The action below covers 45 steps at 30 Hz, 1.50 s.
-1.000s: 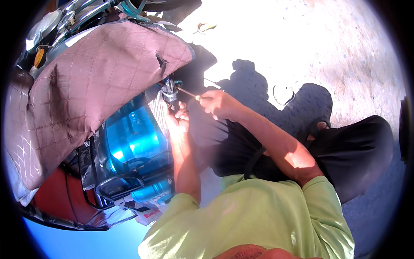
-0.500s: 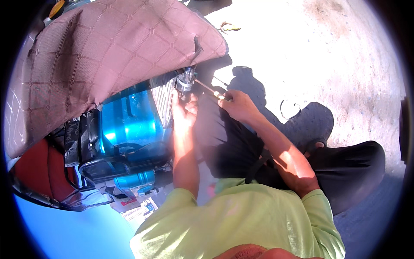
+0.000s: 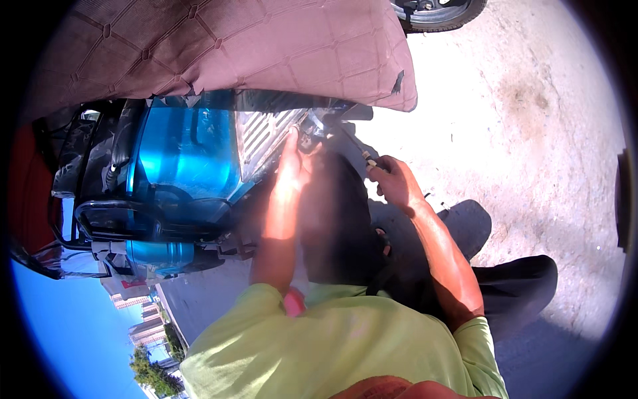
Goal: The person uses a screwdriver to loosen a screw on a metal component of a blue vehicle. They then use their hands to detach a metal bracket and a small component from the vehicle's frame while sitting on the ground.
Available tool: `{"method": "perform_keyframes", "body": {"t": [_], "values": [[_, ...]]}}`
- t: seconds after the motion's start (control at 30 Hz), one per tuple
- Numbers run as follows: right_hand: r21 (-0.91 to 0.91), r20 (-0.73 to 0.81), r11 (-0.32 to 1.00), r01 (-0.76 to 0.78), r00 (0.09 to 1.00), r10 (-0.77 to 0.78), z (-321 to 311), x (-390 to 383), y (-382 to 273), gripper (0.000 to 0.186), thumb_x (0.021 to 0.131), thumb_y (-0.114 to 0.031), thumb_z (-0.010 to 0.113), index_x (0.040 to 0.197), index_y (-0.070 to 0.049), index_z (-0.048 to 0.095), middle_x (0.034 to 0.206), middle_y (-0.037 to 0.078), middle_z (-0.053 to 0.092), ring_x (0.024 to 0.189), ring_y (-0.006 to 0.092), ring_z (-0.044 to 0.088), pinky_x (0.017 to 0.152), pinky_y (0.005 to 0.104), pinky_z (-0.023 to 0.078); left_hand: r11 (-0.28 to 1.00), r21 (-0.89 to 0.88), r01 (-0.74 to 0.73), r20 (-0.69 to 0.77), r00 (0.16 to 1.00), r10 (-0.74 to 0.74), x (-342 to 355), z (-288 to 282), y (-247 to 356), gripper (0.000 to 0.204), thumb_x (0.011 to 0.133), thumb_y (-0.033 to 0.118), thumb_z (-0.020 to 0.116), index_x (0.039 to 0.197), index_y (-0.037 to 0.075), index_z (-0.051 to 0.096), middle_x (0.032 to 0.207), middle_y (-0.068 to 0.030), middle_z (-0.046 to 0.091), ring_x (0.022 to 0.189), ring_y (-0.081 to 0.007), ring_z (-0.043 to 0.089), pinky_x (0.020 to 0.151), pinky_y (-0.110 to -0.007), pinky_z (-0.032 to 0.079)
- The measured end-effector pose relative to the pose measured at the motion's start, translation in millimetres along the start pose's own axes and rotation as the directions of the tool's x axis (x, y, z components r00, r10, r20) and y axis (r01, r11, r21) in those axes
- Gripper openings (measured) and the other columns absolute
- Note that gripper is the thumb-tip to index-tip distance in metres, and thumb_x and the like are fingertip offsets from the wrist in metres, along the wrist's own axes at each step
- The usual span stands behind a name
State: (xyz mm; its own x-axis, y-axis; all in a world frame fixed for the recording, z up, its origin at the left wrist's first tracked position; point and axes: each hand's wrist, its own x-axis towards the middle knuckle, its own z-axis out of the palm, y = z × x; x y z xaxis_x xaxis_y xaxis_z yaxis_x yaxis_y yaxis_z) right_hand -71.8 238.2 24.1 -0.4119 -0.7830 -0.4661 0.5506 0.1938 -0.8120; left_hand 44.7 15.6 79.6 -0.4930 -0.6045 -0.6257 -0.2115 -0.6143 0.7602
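My right hand [image 3: 397, 184] is closed round the pale handle of a screwdriver [image 3: 367, 157]. Its thin shaft slants up and left toward a small dark fitting with a shiny part [image 3: 314, 128] at the vehicle's near corner. Whether the tip touches the fitting, I cannot tell. My left hand [image 3: 294, 165] is at that fitting, thumb on one side and fingers on the other, gripping it from below. Beside it lies a slatted pale metal panel [image 3: 262, 136], joined to the bright blue body [image 3: 186, 153] of the vehicle.
A pinkish-brown quilted cover [image 3: 286, 50] hangs over the vehicle. Black tubular bars [image 3: 143, 219] stick out at its lower left. A wheel [image 3: 442, 14] stands at the top. Sunlit concrete ground [image 3: 505, 133] spreads to the right, and my bent knee [image 3: 512, 286] is at the lower right.
The view has shifted, bringing the wheel and distant buildings into sight. My right hand and the screwdriver sit lower and farther right, while my left hand stays at the fitting.
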Motion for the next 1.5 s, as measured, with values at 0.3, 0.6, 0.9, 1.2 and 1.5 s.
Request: {"method": "perform_keyframes", "body": {"t": [0.3,0.6,0.9,1.2,1.5], "values": [[0.029,-0.024,0.988,-0.15,0.988,0.151,-38.7,3.2,-10.0,0.018,0.097,-0.023,0.064,0.099,-0.006,0.065,0.082,0.002,0.063,0.063,0.0093,0.055,0.055,0.0252,0.043,0.993,-0.104,0.063,0.105,0.993,-0.052,10.1,-21.0,-7.9,0.047,0.101,0.056,0.053,0.118,0.013,0.063,0.094,-0.0049,0.068,0.066,-0.0125,0.056,0.066,-0.034,0.047],[-0.049,-0.206,0.947,-0.317,0.931,0.301,-117.4,-24.7,40.3,0.026,0.093,-0.025,0.065,0.107,-0.004,0.064,0.085,0.006,0.066,0.071,0.0171,0.063,0.062,0.0296,0.049,0.913,-0.399,0.087,0.066,0.996,-0.066,-1.2,0.4,-7.6,0.045,0.097,0.048,0.062,0.129,0.017,0.055,0.104,-0.0081,0.063,0.079,-0.0184,0.058,0.081,-0.04,0.051],[0.068,-0.201,0.939,-0.336,0.918,0.343,-133.5,-1.4,90.7,0.022,0.095,-0.025,0.062,0.102,-0.004,0.064,0.077,0.007,0.062,0.06,0.017,0.058,0.055,0.0297,0.047,0.837,-0.546,-0.013,0.097,0.992,0.078,0.8,-14.2,-27.8,0.04,0.098,0.04,0.062,0.13,0.016,0.057,0.121,-0.0036,0.067,0.109,-0.0252,0.064,0.09,-0.045,0.05],[-0.582,-0.1,0.812,-0.042,0.995,-0.02,-64.3,-44.5,15.6,0.051,0.092,-0.022,0.07,0.134,0.002,0.054,0.094,0.004,0.062,0.074,0.0098,0.058,0.067,0.0265,0.05,0.829,-0.556,-0.057,0.13,0.979,0.155,11.8,-34.0,-26.7,0.034,0.1,0.036,0.061,0.124,0.011,0.062,0.12,-0.0051,0.068,0.11,-0.0212,0.062,0.09,-0.044,0.049],[-0.9,0.092,0.39,0.194,0.96,-0.265,53.5,-69.5,-185.2,0.031,0.09,-0.007,0.07,0.118,0.003,0.063,0.105,0.015,0.065,0.083,0.0241,0.066,0.083,0.0345,0.053,0.813,-0.582,0.016,0.22,0.966,0.139,23.1,-39.5,-30.5,0.041,0.099,0.034,0.063,0.131,0.008,0.059,0.128,-0.0074,0.064,0.118,-0.0228,0.058,0.104,-0.046,0.041]]}}
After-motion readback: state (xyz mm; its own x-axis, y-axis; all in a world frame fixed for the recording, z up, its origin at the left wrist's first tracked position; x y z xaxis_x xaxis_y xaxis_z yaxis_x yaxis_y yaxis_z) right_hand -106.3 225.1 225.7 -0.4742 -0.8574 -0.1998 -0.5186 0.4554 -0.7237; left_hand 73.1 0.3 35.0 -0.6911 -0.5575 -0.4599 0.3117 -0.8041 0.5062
